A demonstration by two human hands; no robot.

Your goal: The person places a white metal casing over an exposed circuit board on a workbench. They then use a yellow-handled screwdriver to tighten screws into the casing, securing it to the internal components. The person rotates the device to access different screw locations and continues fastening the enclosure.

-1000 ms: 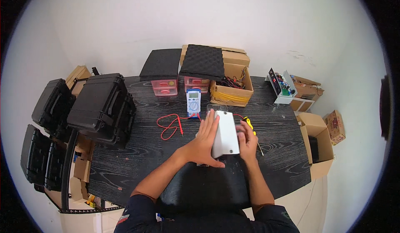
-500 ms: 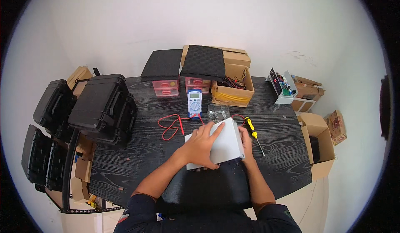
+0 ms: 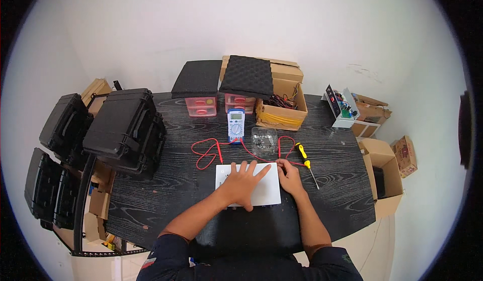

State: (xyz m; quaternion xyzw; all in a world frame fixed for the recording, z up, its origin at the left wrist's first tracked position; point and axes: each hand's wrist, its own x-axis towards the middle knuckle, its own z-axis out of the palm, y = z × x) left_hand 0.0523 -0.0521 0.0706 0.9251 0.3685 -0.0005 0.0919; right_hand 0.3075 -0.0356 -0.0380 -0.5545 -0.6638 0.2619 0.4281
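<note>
A white metal case [image 3: 265, 193] lies flat on the black wood-grain table in front of me. My left hand [image 3: 240, 184] rests on its top with the fingers spread wide and the thumb toward the near edge. Beside the case's right edge, my right hand [image 3: 291, 176] touches the far right corner with loosely bent fingers. Beyond the case stand a blue-and-white multimeter [image 3: 236, 126] and a clear tray [image 3: 264, 141] of small parts. Red test leads [image 3: 204, 154] run from the meter to both sides. A yellow-and-black screwdriver [image 3: 306, 161] lies right of my right hand.
Black hard cases [image 3: 121, 125] are stacked at the left. Small pink drawer boxes [image 3: 202, 106] topped with dark foam [image 3: 246, 75] stand at the back, by a cardboard box [image 3: 283, 115] of cables. An opened device with circuit boards [image 3: 342, 105] sits back right. Cartons [image 3: 383, 173] stand beyond the right edge.
The white case has gone from tilted to flat on the table, uncovering the parts tray. My left hand has spread out on its top; my right hand has shifted slightly nearer and left.
</note>
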